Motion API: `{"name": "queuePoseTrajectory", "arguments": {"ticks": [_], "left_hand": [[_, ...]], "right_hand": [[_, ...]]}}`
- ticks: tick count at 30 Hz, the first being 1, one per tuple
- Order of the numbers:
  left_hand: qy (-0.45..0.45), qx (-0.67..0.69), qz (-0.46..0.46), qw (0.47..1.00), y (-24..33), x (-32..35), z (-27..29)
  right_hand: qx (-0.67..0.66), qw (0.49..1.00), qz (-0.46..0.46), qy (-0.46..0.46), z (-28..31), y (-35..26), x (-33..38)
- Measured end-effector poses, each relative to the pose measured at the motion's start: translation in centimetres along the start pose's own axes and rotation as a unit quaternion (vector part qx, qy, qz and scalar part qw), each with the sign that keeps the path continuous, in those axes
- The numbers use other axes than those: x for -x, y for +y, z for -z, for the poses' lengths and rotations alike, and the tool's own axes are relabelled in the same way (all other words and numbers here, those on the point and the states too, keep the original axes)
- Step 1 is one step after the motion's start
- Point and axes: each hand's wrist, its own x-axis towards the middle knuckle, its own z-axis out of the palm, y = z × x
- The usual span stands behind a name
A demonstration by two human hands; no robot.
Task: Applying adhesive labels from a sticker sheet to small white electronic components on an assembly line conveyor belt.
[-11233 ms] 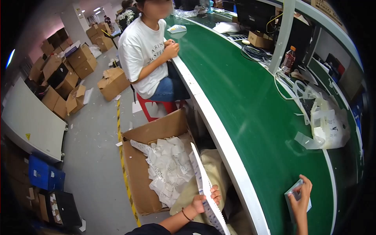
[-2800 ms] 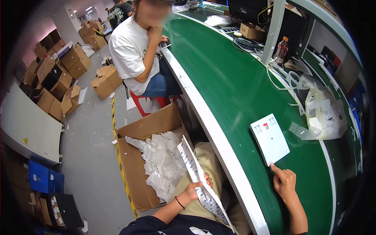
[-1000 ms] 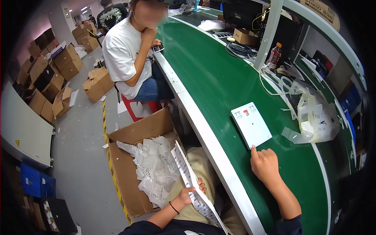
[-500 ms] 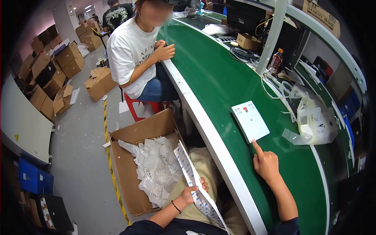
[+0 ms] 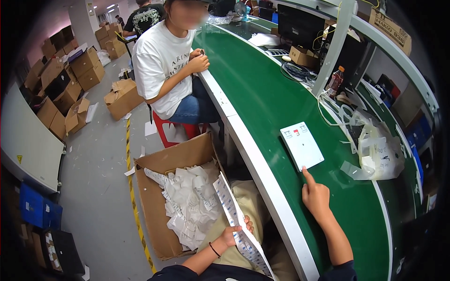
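Note:
My left hand (image 5: 238, 232) is closed around a long white sheet (image 5: 228, 204) with rows of small blue marks, folded lengthwise, above my lap. On the green belt lies a flat white rectangular panel (image 5: 307, 149), with a red patch and dark-outlined shapes at its far end. My right hand (image 5: 316, 195) holds nothing: its index finger is stretched out, the tip on the panel's near edge, while the other fingers curl in.
An open cardboard box (image 5: 157, 239) of crumpled white backing strips (image 5: 190, 199) stands left of my lap. A seated co-worker (image 5: 161, 65) is at the green belt's (image 5: 248, 79) far left edge. A clear plastic bag (image 5: 382, 152) and a bottle (image 5: 335, 78) lie right.
The view has shifted slightly, so the scene sits a little differently in the picture. My fingertip stays at the panel's near edge, and my left hand still grips the sheet.

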Motion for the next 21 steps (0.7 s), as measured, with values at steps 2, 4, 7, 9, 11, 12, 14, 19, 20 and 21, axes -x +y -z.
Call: {"name": "queuePoseTrajectory", "arguments": {"ticks": [2, 4, 7, 9, 11, 12, 14, 19, 20, 21], "left_hand": [[0.002, -0.003, 0.002, 1.000, 0.0, -0.1, 0.0], [0.004, -0.008, 0.001, 1.000, 0.1, -0.2, 0.1], [0.004, -0.010, 0.002, 1.000, 0.0, 0.1, 0.3], [0.008, -0.011, 0.000, 1.000, 0.3, 0.6, 0.2], [0.011, -0.005, -0.002, 1.000, 0.3, 0.5, -0.1], [0.013, -0.001, -0.002, 1.000, 0.3, 0.4, -0.2], [0.015, 0.009, 0.014, 1.000, -0.2, -0.3, -0.4], [0.014, -0.007, 0.007, 1.000, 0.2, -0.4, -0.6], [0.013, -0.007, 0.008, 1.000, 0.1, -0.5, -0.5], [0.013, -0.008, 0.009, 1.000, 0.1, -0.6, -0.5]], "right_hand": [[-0.237, 0.966, -0.081, -0.064, 1.0, 1.0, -0.4], [-0.451, 0.876, -0.152, -0.077, 2.1, 1.3, 0.1], [-0.595, 0.773, -0.206, -0.075, 4.3, 1.2, 3.1], [-0.586, 0.778, -0.187, -0.126, 5.1, 1.9, 6.6], [-0.564, 0.782, -0.168, -0.205, 6.3, 1.9, 11.3], [-0.539, 0.793, -0.139, -0.248, 6.7, 2.3, 13.8], [-0.492, 0.787, -0.157, -0.337, 9.4, 1.4, 16.4], [-0.492, 0.851, -0.041, -0.180, 10.4, -4.0, 18.9], [-0.491, 0.854, -0.010, -0.173, 9.8, -4.1, 19.5], [-0.488, 0.857, 0.021, -0.165, 9.3, -4.2, 19.8]]}}
